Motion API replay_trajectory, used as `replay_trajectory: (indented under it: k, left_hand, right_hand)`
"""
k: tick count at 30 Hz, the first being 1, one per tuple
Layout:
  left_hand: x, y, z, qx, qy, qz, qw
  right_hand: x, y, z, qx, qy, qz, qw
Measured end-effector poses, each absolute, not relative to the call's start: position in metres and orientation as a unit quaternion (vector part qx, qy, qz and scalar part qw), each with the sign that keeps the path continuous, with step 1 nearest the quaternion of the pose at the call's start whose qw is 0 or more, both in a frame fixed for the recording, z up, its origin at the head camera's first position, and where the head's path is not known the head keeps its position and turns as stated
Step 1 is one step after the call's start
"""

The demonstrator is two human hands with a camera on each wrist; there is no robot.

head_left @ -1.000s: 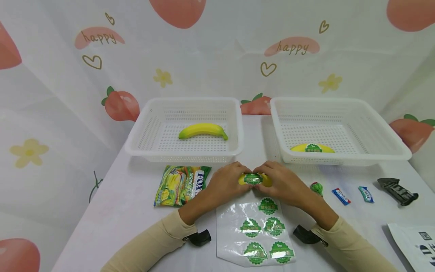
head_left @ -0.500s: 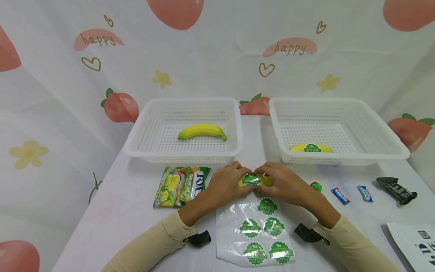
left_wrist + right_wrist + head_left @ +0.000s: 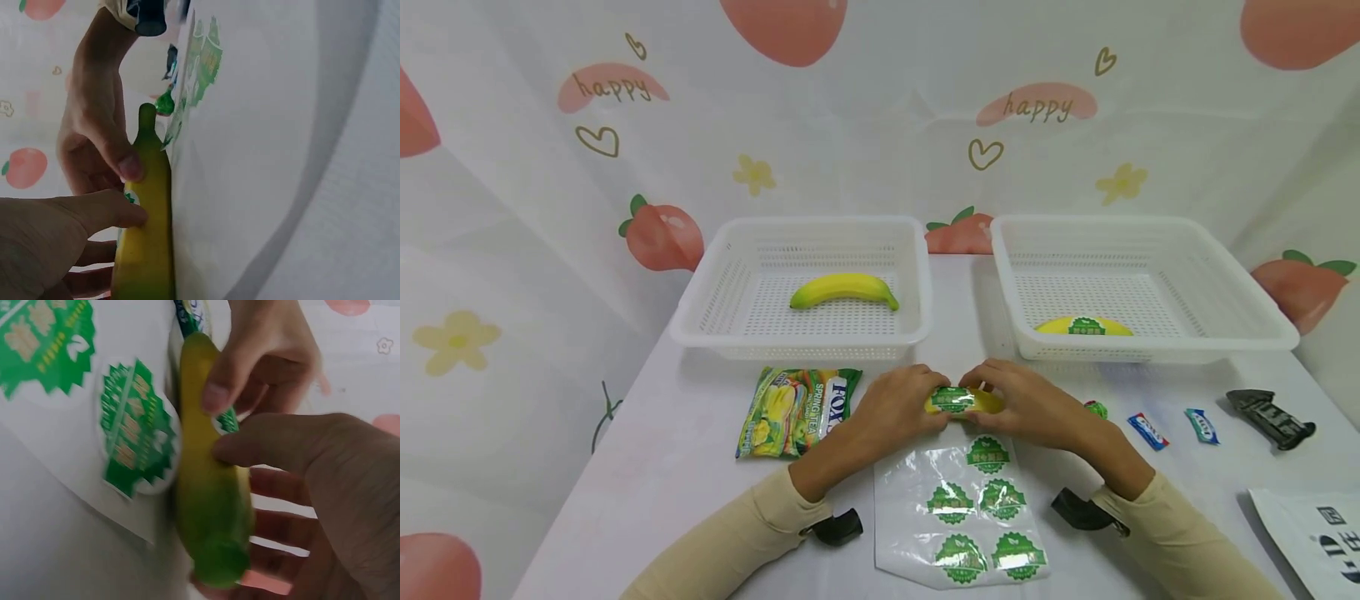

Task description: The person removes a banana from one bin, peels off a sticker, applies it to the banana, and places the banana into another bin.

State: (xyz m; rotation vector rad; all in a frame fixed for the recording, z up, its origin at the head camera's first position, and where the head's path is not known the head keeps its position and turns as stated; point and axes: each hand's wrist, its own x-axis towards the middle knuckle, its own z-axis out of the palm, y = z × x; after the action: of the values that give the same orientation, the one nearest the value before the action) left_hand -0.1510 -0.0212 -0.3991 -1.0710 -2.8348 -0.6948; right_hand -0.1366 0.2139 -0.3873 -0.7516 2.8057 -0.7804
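A yellow toy banana (image 3: 988, 402) with green ends lies crosswise between both hands, a round green sticker (image 3: 953, 399) across its upper side. My left hand (image 3: 895, 407) grips its left part, thumb on the near side and fingers on the far side. On the right part, my right hand (image 3: 1033, 408) holds it the same way. Each wrist view shows the thumbs against the banana (image 3: 153, 231) close over the table, the sticker partly hidden by fingers. Just in front lies a clear sheet (image 3: 898, 517) with several green stickers (image 3: 987, 455).
Behind stand two white baskets: the left basket (image 3: 696, 340) holds a banana (image 3: 844, 290), the right basket (image 3: 1225, 343) a stickered banana (image 3: 1097, 326). A candy bag (image 3: 797, 412) lies left. Small wrapped candies (image 3: 1147, 432), a black packet (image 3: 1270, 419) and a white pouch (image 3: 1307, 533) lie right.
The fingertips of both hands have drawn slightly apart along the banana, showing more of its middle and the sticker. The view has shifted a little.
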Motion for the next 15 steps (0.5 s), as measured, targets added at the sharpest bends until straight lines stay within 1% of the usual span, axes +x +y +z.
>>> replay_trajectory:
  k: [3, 6, 10, 15]
  left_hand:
    - [-0.151, -0.022, -0.397, -0.349, -0.912, -0.217, 0.008]
    - [-0.15, -0.022, -0.394, -0.357, -0.91, -0.209, 0.007]
    - [-0.152, -0.016, -0.388, -0.36, -0.908, -0.214, 0.007]
    - [-0.159, 0.001, -0.374, -0.363, -0.876, -0.316, -0.024]
  right_hand:
    - [-0.139, 0.22, -0.383, -0.232, 0.93, -0.266, 0.101]
    - [-0.141, 0.226, -0.379, -0.22, 0.928, -0.275, 0.121]
    - [-0.144, 0.231, -0.377, -0.228, 0.922, -0.286, 0.125]
    - [-0.144, 0.232, -0.378, -0.239, 0.919, -0.289, 0.122]
